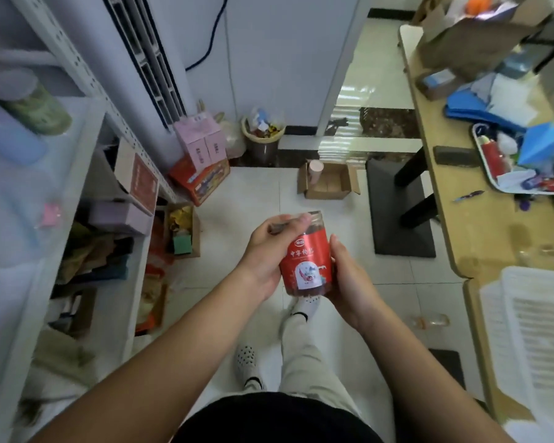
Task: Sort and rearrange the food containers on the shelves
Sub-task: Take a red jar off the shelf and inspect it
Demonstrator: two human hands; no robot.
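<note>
Red-labelled jar (306,260): held at mid-frame, above the tiled floor (243,199). It is well apart from the shelves (77,63) at 9 o'clock and the surface (454,225) at 3 o'clock. It is tilted, with its clear top toward 12 o'clock.

Left hand (266,251): curled round the upper part, fingers laid across the top. Right hand (349,279): cupped against the lower side, fingers wrapped behind. Nothing else is held by either hand.

Risks, as judged:
- The jar is carried over hard tile, so a slip while the grip is changed would likely end in a drop near the feet.
- Whether the lid is fully seated cannot be told. If the top is twisted loose, the contents could be spilled.
- The shelves look crowded. A green container (36,103) lies on its side at 10 o'clock, and neighbours could be knocked or rolled when the jar is set in.
</note>
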